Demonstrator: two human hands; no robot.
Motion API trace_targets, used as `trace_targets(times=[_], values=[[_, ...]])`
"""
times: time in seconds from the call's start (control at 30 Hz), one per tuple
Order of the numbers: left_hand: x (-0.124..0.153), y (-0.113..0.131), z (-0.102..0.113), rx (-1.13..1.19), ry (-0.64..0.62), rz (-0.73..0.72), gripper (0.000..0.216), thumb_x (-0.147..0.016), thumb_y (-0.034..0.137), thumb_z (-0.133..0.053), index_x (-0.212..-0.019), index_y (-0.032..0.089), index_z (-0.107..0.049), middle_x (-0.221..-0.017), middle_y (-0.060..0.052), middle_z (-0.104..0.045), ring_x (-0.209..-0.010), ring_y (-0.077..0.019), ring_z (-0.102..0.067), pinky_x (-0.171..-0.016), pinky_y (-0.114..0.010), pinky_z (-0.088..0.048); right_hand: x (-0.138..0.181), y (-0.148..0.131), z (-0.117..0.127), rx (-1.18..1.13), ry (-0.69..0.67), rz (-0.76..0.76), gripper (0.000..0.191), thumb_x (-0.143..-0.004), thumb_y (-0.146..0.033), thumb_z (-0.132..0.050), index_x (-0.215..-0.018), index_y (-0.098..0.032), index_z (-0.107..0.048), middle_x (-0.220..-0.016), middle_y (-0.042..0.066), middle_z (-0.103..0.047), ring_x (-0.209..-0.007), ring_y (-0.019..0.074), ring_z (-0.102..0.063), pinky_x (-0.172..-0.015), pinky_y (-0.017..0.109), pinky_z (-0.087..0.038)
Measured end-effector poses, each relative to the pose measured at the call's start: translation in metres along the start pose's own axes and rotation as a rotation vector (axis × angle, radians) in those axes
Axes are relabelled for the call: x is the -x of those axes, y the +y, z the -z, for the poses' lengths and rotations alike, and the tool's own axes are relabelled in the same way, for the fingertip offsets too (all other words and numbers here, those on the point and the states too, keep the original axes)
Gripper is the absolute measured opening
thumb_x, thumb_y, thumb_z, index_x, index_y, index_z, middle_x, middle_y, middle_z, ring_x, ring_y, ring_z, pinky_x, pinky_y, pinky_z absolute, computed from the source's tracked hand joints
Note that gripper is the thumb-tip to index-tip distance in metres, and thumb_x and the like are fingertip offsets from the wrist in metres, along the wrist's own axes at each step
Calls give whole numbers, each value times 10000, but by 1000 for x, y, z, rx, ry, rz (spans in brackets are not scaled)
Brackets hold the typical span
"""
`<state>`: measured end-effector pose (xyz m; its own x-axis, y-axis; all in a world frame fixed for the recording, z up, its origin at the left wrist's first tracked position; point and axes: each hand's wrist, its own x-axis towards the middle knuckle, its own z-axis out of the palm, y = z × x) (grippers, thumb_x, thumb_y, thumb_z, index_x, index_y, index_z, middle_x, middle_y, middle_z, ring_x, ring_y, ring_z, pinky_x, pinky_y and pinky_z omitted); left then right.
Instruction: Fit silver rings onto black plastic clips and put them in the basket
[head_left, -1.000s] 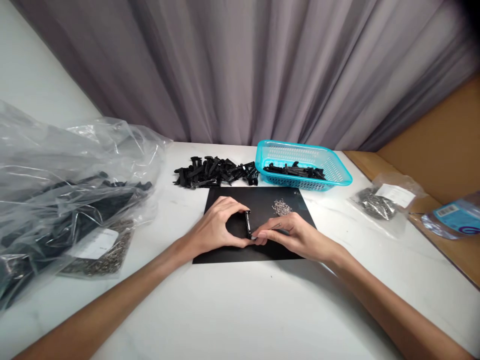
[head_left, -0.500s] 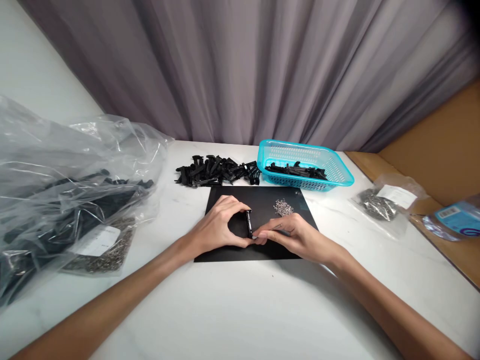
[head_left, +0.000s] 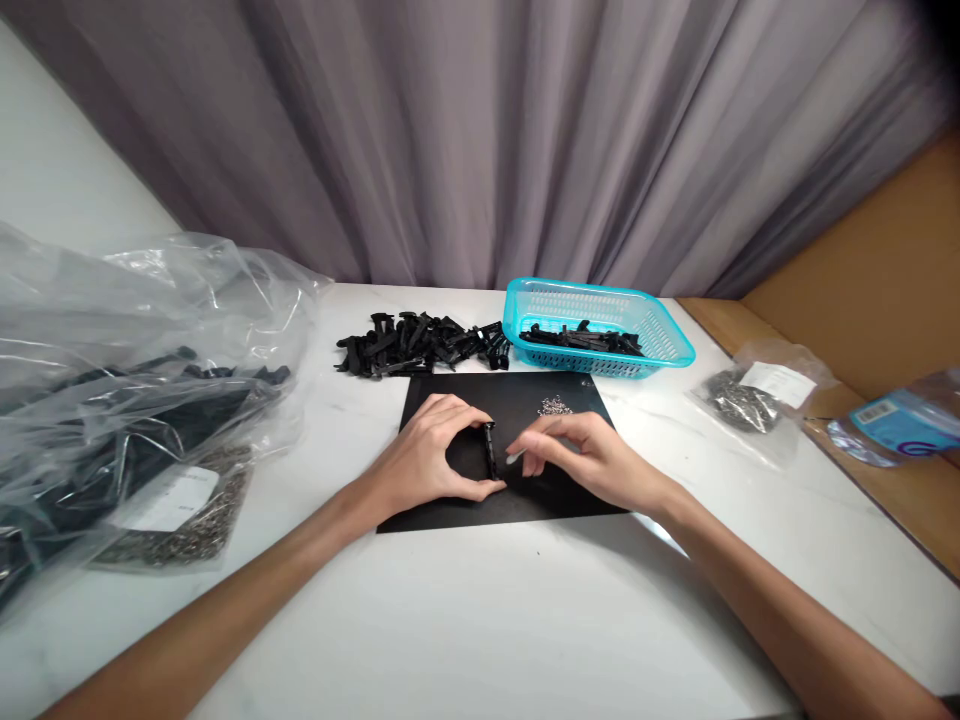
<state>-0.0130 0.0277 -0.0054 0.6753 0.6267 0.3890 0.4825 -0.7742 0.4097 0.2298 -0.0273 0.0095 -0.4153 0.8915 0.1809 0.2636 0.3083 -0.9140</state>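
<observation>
The right hand [head_left: 589,455] has drawn back, its fingers' closure unclear; the left hand [head_left: 424,455] clamps the black part [head_left: 491,450] endwise; slackening could drop it.

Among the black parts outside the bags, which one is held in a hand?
The black part gripped by the left hand; the others lie in the pile or inside the turquoise basket.

Black part [head_left: 491,452]: ends partly covered by fingers of left hand [head_left: 427,455]. Pale bit [head_left: 513,458] at right hand [head_left: 589,460] too small to tell, nail or object. Right hand hides near side of metal pile [head_left: 555,406]; single pieces too tiny. Large plastic bag [head_left: 150,300] cut by left edge, blue-labelled packet [head_left: 904,422] by right. White label [head_left: 778,384] unreadable.
</observation>
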Motion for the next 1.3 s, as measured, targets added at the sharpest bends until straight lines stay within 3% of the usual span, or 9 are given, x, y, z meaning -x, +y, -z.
trace_targets(times=[0.13,0.2,0.33,0.43,0.6,0.8,0.97,1.13,1.3], values=[[1,-2,-1,-27,-5,-10,565,-680,466,-873,-1122,184,-663,-1056,-78,-683,-1067,-292,-578,-963,-451,-510,-2,5,11,261,374,138,410,-1099,-386,-393,-800,-210,-612,-830,34,-606,-779,172,-585,-763,337,-470],[2,-3,-1,-38,1,-19,573,-689,469,-867,-1141,187,-654,-1068,-79,-680,-1065,-292,-583,-973,-458,-505,-6,9,19,369,452,201,383,-1107,-352,-356,-817,-220,-568,-840,36,-569,-791,183,-557,-768,342,-456],[3,-6,0,-57,15,-36,591,-696,445,-865,-1172,183,-632,-1102,-91,-672,-1065,-297,-593,-976,-464,-502,-32,21,46,597,482,210,304,-1095,-318,-375,-976,-215,-635,-974,78,-596,-924,225,-594,-845,361,-473],[4,-7,1,-63,7,-39,581,-718,446,-856,-1183,191,-620,-1110,-91,-662,-1064,-296,-590,-950,-455,-515,-69,30,73,820,471,-59,266,-1060,-299,-456,-1016,-194,-696,-1035,109,-603,-971,256,-619,-865,375,-481],[7,-7,4,-82,5,-28,568,-732,430,-850,-1187,187,-613,-1109,-95,-657,-1058,-297,-590,-937,-456,-523,-121,42,98,839,398,-156,245,-890,-327,-752,-1080,-172,-752,-1146,130,-647,-959,261,-667,-848,356,-493],[9,-7,7,-80,16,-22,543,-723,396,-856,-1178,213,-624,-1102,-78,-671,-1032,-289,-613,-909,-441,-545,-133,45,96,773,350,-178,62,-815,-198,-798,-795,-201,-740,-933,83,-735,-894,245,-674,-780,318,-452],[8,-5,7,-77,26,-27,544,-717,395,-860,-1174,215,-626,-1099,-79,-679,-1025,-289,-620,-904,-444,-553,-122,34,98,608,433,-99,131,-927,-281,-652,-832,-195,-676,-909,80,-718,-867,230,-625,-763,329,-425],[8,-5,8,-89,12,-34,540,-732,396,-855,-1183,215,-620,-1106,-78,-678,-1037,-290,-620,-917,-441,-546,-79,13,73,338,446,2,413,-1014,-559,-436,-893,-190,-575,-809,16,-590,-720,158,-515,-665,283,-423],[7,-7,7,-106,-9,-27,547,-759,423,-841,-1209,222,-605,-1139,-82,-665,-1068,-294,-600,-933,-438,-529,-28,8,33,-273,349,-71,404,-926,-622,-622,-948,-224,-559,-804,-25,-471,-671,120,-405,-578,229,-350]])
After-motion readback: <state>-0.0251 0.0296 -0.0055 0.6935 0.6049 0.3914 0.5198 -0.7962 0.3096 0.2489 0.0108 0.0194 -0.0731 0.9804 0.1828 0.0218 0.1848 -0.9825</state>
